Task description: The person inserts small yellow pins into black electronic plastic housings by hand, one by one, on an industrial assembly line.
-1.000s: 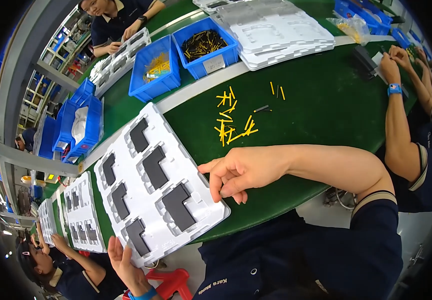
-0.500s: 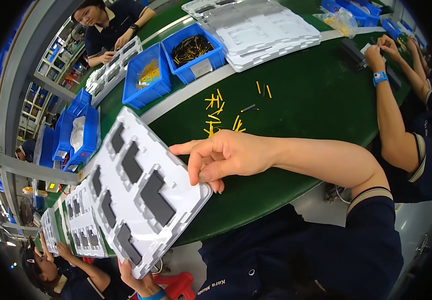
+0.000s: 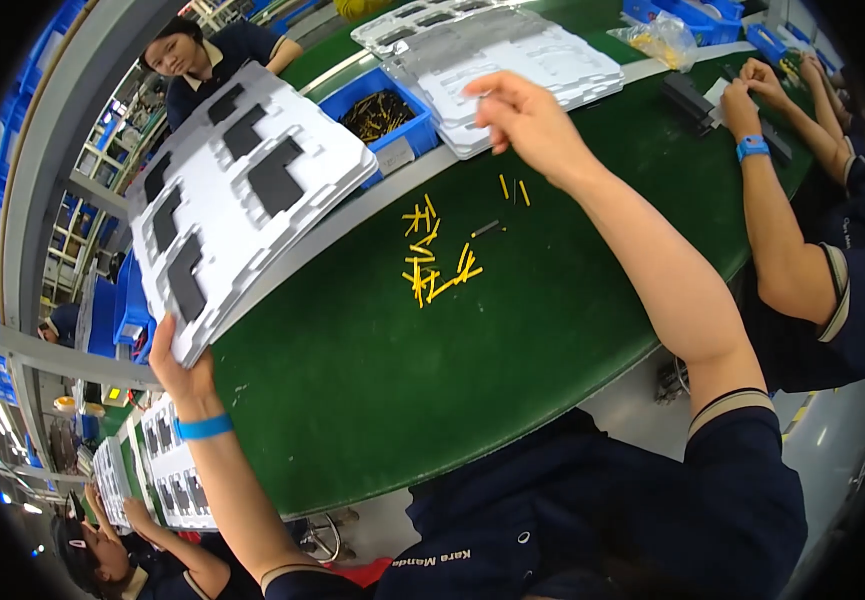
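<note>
My left hand grips the lower corner of a white moulded tray, with a blue band on the wrist. The tray is raised and tilted above the far left of the table. Several dark L-shaped pieces sit in its recesses. At the far side, my right hand hovers in front of a stack of white trays, its fingers bent but apart. Nothing shows between them. Whether it touches the stack, I cannot tell.
Loose yellow strips and a small dark strip lie on the green table. Behind the raised tray stands a blue bin of black and yellow pieces. Co-workers sit at the left, far left and right; a bag lies far right.
My left hand has lifted the tray up and away, over the blue bins. My right hand has let go of the tray edge and moved far right, to the tray stack.
</note>
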`<state>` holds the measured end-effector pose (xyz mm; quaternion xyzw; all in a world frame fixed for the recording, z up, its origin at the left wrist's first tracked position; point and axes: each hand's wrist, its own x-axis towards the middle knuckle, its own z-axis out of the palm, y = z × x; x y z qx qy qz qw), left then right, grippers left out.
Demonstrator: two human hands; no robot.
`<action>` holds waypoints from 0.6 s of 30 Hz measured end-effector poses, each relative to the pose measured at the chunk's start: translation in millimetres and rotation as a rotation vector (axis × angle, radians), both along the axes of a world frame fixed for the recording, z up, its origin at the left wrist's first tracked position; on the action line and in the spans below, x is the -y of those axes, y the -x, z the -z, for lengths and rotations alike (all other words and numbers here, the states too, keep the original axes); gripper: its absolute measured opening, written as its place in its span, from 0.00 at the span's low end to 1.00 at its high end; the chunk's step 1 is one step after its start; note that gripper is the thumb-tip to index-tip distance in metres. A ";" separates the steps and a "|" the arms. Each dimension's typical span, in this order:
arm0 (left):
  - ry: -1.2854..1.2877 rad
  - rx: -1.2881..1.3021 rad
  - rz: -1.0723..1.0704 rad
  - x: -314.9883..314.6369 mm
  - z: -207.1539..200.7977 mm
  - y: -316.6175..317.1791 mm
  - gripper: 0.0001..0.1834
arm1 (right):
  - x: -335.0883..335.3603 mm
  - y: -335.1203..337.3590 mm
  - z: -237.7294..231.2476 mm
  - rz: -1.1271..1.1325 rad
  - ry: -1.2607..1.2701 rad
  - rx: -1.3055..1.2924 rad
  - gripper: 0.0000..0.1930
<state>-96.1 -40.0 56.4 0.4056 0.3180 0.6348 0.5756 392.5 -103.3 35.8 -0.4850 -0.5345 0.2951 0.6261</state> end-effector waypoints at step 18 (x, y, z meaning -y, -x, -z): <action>0.310 -0.299 0.115 -97.4 38.1 -50.8 0.18 | -33.0 -68.7 41.0 0.413 -0.213 1.097 0.10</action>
